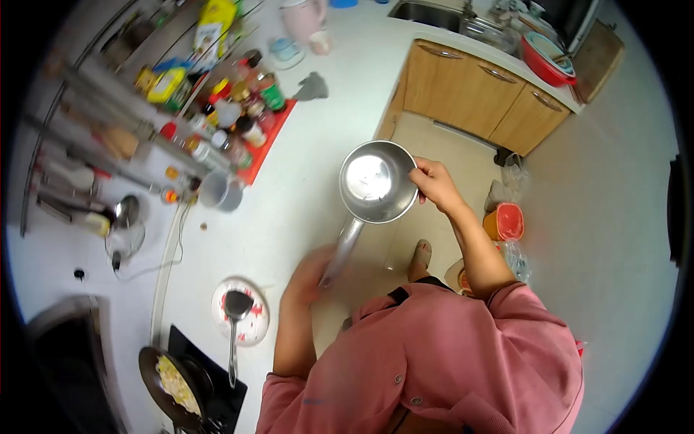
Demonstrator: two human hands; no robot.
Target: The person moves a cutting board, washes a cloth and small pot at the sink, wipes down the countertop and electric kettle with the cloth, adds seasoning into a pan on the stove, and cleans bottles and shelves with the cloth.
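Mid-frame, our right hand (434, 184) pinches the saucepan (379, 189) rim; our left hand (309, 275) blurs beside the handle (345, 249), grip unclear — loosely held, it could tip.

no readable text, labels or numbers

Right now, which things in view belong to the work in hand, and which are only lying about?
Likely in use:
- steel pot, rim in right hand
- frying pan with food
- spatula on plate

Apparently just lying about:
- bottles on red tray
- grey cloth
- red basin
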